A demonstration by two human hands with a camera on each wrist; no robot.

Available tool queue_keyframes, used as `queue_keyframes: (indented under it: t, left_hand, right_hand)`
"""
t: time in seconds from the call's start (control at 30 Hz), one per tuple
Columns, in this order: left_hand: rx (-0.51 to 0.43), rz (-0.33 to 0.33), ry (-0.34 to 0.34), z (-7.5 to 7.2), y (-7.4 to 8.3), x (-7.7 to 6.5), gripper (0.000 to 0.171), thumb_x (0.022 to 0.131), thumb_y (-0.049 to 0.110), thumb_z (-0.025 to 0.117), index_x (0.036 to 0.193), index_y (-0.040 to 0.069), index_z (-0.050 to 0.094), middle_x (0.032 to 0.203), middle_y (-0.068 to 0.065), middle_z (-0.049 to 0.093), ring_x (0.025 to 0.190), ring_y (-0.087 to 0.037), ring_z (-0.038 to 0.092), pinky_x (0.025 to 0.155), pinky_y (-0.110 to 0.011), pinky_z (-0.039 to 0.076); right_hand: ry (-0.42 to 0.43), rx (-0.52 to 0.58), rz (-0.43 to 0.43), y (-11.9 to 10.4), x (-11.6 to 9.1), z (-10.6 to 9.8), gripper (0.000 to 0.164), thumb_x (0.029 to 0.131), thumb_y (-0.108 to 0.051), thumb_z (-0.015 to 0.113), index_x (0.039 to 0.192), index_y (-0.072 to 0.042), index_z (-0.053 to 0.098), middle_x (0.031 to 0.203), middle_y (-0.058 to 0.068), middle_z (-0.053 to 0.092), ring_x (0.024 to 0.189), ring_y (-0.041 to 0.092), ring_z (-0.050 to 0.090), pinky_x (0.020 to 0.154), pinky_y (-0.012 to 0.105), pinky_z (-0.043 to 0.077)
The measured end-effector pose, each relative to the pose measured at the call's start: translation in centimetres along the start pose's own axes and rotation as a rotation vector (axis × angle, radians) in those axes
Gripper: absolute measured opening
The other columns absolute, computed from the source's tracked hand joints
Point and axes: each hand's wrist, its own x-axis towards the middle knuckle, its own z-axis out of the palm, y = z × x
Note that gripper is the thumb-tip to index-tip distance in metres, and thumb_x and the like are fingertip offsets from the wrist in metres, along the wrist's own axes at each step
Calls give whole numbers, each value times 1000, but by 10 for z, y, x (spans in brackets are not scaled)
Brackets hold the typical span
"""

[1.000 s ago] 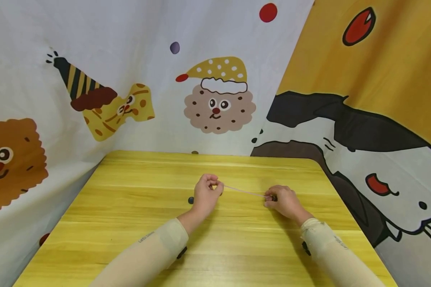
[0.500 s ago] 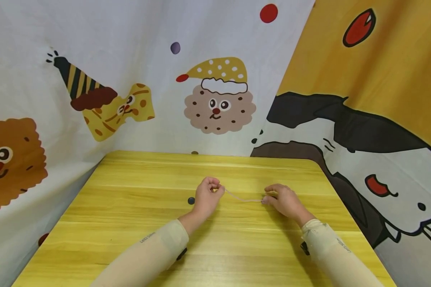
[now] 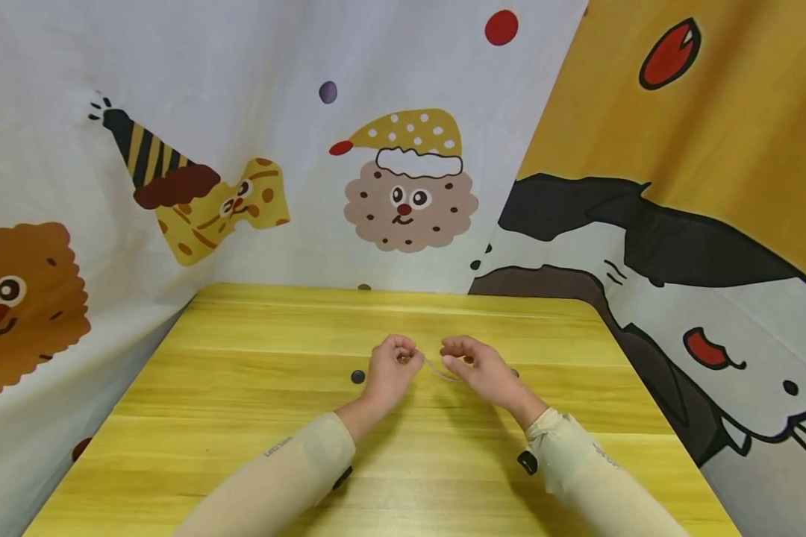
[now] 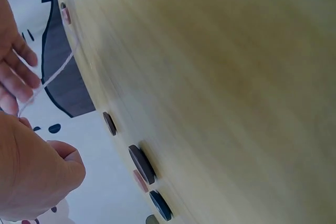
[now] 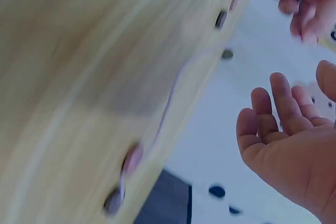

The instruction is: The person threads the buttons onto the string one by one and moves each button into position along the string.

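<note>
My left hand [image 3: 391,371] pinches one end of a thin, pale string [image 5: 169,95] between thumb and fingertips. The string sags from there to the tabletop. In the right wrist view its far part meets a pinkish disc [image 5: 133,157] and a dark disc [image 5: 113,201] that look like buttons; whether it passes through them, I cannot tell. My right hand [image 3: 486,371] hovers close to the right of the left one, fingers apart and loosely bent. Nothing shows in its grasp in the right wrist view.
A black disc [image 3: 358,377] lies on the wooden table [image 3: 275,328] left of my left hand. The left wrist view shows more flat discs, among them a large dark one [image 4: 142,164] and a blue-black one [image 4: 160,205]. A printed curtain [image 3: 275,67] hangs behind the table.
My right hand has let go of the string's discs at the right and moved left toward my left hand. The string, taut earlier, now hangs slack. The left hand has barely moved.
</note>
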Motion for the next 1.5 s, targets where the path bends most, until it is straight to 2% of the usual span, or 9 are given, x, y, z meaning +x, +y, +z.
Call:
queue_keyframes:
  t: [0.2, 0.43, 0.67, 0.8, 0.9, 1.0, 1.13, 1.3, 1.5]
  left_hand:
    - [5, -6, -25, 4, -1, -2, 19, 99, 9, 73, 114, 2, 65, 99, -8, 77, 83, -14, 63, 69, -23, 53]
    - [22, -12, 26, 6, 0, -4, 17, 99, 11, 74, 113, 6, 66, 105, -7, 74, 82, -14, 59, 66, -23, 51]
    - [33, -12, 15, 0, 1, 1, 18, 100, 15, 73, 116, 9, 68, 107, -7, 74, 81, -17, 63, 62, -22, 49]
    - [216, 46, -11, -21, -2, 15, 20, 103, 19, 71, 122, 11, 73, 112, -5, 75, 83, -22, 68, 59, -26, 50]
    - [450, 97, -39, -38, -7, 27, 23, 102, 23, 76, 122, 15, 78, 114, -4, 75, 96, -24, 70, 75, -32, 56]
    - [702, 160, -128, -48, -11, 36, 29, 97, 31, 81, 123, 19, 80, 105, -3, 78, 111, -26, 69, 97, -45, 54]
    - [931, 244, -252, -45, -14, 47, 38, 91, 42, 85, 124, 23, 81, 102, 0, 80, 117, -30, 64, 101, -54, 48]
    - [1003, 201, -329, -35, -17, 52, 45, 87, 49, 87, 125, 27, 80, 129, -2, 75, 116, -29, 56, 101, -50, 44]
    - [1005, 165, -306, -32, -20, 54, 41, 88, 48, 87, 123, 28, 81, 132, -3, 75, 115, -29, 56, 97, -49, 43]
  right_hand:
    - [-77, 162, 82, 0, 7, 24, 51, 105, -37, 70, 151, -17, 57, 136, 5, 72, 128, 26, 67, 112, 53, 51]
    - [63, 152, 117, 4, 8, 33, 23, 102, -28, 76, 118, -12, 77, 110, 2, 79, 96, 14, 69, 81, 29, 56]
    - [117, 144, 149, 6, 7, 30, 22, 102, -29, 75, 110, -10, 80, 104, 0, 81, 90, 12, 66, 81, 31, 52]
    - [120, 177, 139, 5, 7, 26, 24, 102, -26, 76, 112, -4, 80, 106, 5, 81, 92, 12, 68, 80, 30, 55]
    - [126, 180, 152, 7, 6, 23, 21, 101, -25, 77, 111, -7, 81, 108, 6, 81, 91, 12, 68, 79, 29, 55]
    - [135, 176, 167, 9, 5, 19, 18, 101, -25, 77, 109, -10, 82, 108, 6, 81, 91, 14, 67, 78, 29, 54]
    - [128, 185, 169, 13, 4, 17, 19, 102, -25, 76, 110, -9, 81, 110, 9, 80, 94, 20, 68, 77, 30, 54]
    - [93, 187, 165, 17, 5, 20, 25, 102, -26, 76, 113, -4, 80, 105, 7, 80, 89, 19, 65, 74, 29, 52]
    - [67, 196, 150, 15, 6, 21, 27, 102, -26, 76, 113, -2, 79, 96, 6, 78, 76, 17, 59, 64, 29, 51]
